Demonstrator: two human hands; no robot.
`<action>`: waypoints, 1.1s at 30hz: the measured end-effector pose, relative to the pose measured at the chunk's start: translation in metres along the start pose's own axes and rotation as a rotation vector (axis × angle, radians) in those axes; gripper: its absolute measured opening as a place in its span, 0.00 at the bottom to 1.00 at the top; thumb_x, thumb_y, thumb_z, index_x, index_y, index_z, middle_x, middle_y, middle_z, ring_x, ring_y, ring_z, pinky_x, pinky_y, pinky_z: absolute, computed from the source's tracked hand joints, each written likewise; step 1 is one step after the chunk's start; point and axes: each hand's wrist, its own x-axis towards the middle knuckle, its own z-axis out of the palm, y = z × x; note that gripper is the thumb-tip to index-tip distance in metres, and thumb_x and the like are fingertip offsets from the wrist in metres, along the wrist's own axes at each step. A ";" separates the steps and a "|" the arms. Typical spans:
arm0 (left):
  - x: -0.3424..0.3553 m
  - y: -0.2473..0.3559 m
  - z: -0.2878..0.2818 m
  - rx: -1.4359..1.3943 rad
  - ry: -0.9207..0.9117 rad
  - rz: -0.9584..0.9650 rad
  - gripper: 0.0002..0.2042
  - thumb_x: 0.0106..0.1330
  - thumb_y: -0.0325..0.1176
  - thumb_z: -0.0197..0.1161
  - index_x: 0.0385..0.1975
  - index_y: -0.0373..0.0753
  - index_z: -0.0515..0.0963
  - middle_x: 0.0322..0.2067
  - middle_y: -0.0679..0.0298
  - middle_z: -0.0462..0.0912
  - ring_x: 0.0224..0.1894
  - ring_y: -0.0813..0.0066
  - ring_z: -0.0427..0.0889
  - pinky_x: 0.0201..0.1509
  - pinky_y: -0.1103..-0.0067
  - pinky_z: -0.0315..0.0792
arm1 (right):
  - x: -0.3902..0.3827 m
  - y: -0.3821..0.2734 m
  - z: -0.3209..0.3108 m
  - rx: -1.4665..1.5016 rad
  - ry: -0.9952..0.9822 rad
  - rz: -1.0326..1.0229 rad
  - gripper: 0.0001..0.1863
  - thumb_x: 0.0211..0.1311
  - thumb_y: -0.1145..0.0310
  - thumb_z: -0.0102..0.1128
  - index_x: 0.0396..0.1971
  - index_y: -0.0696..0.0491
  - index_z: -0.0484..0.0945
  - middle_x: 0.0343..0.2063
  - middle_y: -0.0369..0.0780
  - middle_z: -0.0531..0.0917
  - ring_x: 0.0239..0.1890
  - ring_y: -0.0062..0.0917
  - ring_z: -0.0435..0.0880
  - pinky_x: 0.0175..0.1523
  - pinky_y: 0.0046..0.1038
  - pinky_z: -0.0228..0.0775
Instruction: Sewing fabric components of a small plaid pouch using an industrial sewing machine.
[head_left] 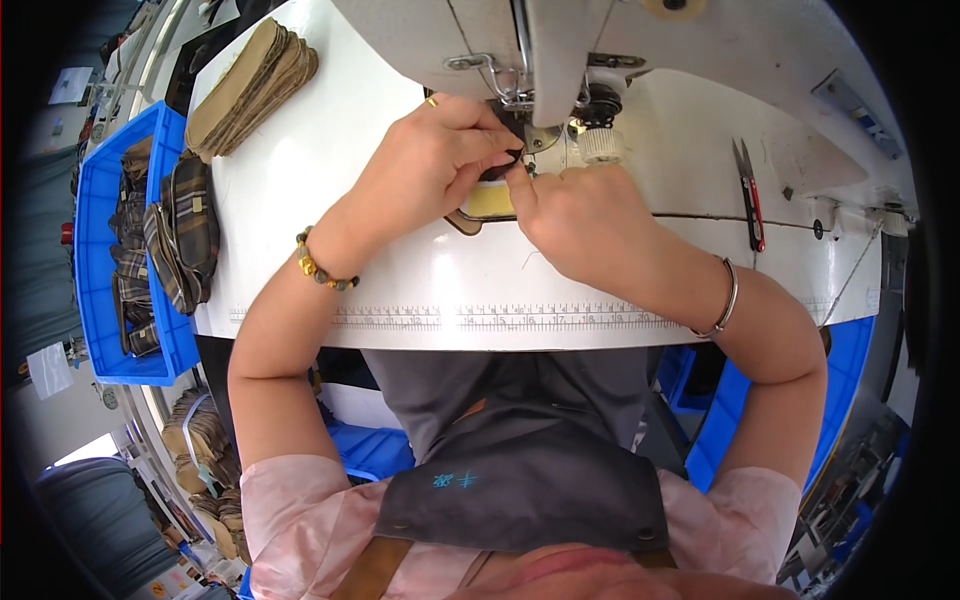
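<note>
At the sewing machine (410, 35), both of my hands are close to the needle area. My left hand (435, 160) has its fingertips pinched on a small dark fabric piece (497, 172), just left of the metal needle plate (543, 138). My right hand (590, 215) is curled in, its index fingertip pressed at the near edge of that same piece. Its other fingers are folded under, so I cannot see whether they hold anything. Much of the fabric is hidden by my fingers. A yellowish plate (488, 202) lies on the table right below it.
Red-handled thread snips (750, 200) lie to the right. A stack of tan sole-shaped pieces (250, 90) rests at the far left. A blue bin (97, 300) beside the table holds plaid fabric items, with plaid pieces (190, 230) over its edge. A ruler strip (500, 318) runs along the near edge.
</note>
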 end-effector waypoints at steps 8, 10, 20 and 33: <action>0.001 -0.009 0.006 0.031 0.067 -0.006 0.10 0.57 0.22 0.71 0.39 0.34 0.86 0.34 0.57 0.85 0.32 0.61 0.83 0.35 0.74 0.76 | 0.002 0.004 0.000 -0.003 -0.008 0.047 0.17 0.53 0.73 0.62 0.43 0.65 0.84 0.15 0.35 0.81 0.16 0.24 0.82 0.19 0.27 0.69; 0.002 -0.007 0.003 0.034 0.047 -0.026 0.10 0.59 0.22 0.71 0.41 0.35 0.86 0.34 0.57 0.85 0.33 0.63 0.83 0.36 0.74 0.76 | 0.001 0.004 -0.002 -0.003 -0.031 0.057 0.18 0.53 0.73 0.63 0.44 0.65 0.83 0.15 0.35 0.80 0.16 0.23 0.81 0.19 0.27 0.69; 0.003 -0.018 -0.005 -0.308 0.000 -0.211 0.09 0.60 0.24 0.70 0.39 0.36 0.87 0.37 0.57 0.87 0.41 0.62 0.85 0.47 0.75 0.79 | -0.002 0.005 -0.003 -0.028 -0.061 0.008 0.23 0.53 0.72 0.61 0.49 0.64 0.82 0.18 0.35 0.79 0.19 0.23 0.82 0.20 0.27 0.70; 0.003 -0.024 0.007 -0.466 0.052 -0.297 0.07 0.59 0.26 0.72 0.38 0.37 0.87 0.37 0.57 0.84 0.36 0.63 0.83 0.41 0.75 0.78 | 0.000 0.028 0.001 -0.121 0.084 -0.008 0.12 0.54 0.70 0.63 0.40 0.51 0.84 0.27 0.31 0.81 0.27 0.20 0.83 0.23 0.23 0.73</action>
